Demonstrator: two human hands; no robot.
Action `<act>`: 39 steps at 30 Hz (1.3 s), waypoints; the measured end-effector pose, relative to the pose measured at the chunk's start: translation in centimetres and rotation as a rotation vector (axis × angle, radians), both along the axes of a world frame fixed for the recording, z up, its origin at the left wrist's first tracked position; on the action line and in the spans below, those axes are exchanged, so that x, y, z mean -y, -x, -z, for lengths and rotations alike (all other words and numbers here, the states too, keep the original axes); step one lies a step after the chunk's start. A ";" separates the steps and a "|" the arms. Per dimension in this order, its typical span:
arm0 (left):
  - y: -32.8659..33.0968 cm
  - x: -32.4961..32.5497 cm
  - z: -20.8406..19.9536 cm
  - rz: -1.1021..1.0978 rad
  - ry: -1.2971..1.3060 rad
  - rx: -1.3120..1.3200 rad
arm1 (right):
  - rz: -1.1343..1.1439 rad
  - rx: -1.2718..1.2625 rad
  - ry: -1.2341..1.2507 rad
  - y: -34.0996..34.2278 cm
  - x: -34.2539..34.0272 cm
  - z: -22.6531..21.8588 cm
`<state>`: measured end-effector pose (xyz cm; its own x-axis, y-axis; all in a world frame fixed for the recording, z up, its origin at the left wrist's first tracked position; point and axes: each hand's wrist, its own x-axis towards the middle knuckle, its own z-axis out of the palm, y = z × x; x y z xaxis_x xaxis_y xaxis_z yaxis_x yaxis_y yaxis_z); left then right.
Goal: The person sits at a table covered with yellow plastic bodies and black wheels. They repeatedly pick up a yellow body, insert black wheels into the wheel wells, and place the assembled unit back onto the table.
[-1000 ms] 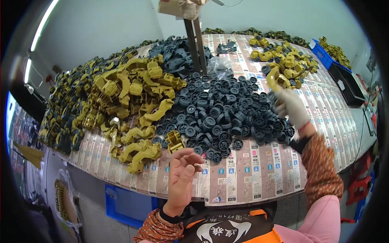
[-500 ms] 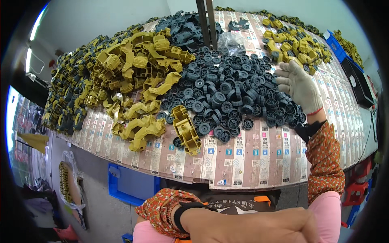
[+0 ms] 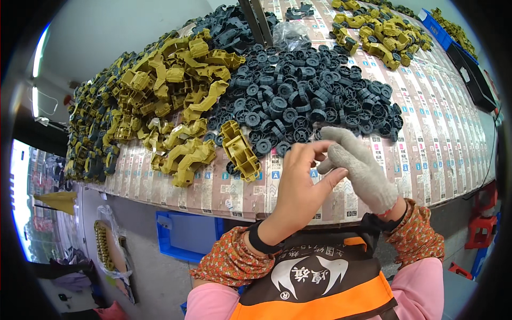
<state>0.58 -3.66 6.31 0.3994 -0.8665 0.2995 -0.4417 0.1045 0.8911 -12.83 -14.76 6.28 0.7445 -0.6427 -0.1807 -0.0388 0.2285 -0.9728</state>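
My bare left hand [image 3: 301, 186] and my right hand [image 3: 364, 173] in a grey-white knit glove meet just above the table's near edge. The left fingers curl closed at the gloved fingertips, its thumb stretched toward the glove. The gloved fingers bend together toward the left hand. Whatever lies between the fingertips is hidden or too small to make out. Right behind the hands spreads a pile of dark grey toy wheels [image 3: 298, 90]. Left of them, a yellow toy car body part [image 3: 238, 151] rests at the pile's near edge.
A heap of yellow body parts [image 3: 181, 80] stands at the left, with assembled toy vehicles [image 3: 90, 128] beyond it. Dark grey parts [image 3: 229, 26] lie at the back beside a metal post [image 3: 256, 21]. More yellow vehicles [image 3: 384, 34] lie back right. A blue bin [image 3: 189, 234] sits below the table.
My gloved right hand has come back from the wheel pile's right side toward me. My left hand has risen from near my lap to meet it. The view has shifted.
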 end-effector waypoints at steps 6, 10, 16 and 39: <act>-2.1 -4.3 2.9 0.058 -0.138 -0.277 | 0.067 -0.092 0.390 -0.5 -1.6 1.6; -5.8 -11.7 3.1 -0.037 -0.153 -0.221 | 0.042 -0.122 0.272 -0.2 -0.8 1.1; -9.5 -24.7 2.5 -0.206 -0.483 0.085 | 0.043 0.007 -0.023 0.6 0.8 2.5; -5.6 -13.3 4.1 -0.180 -0.101 -0.026 | -0.115 -0.102 -0.049 -3.9 -5.4 2.4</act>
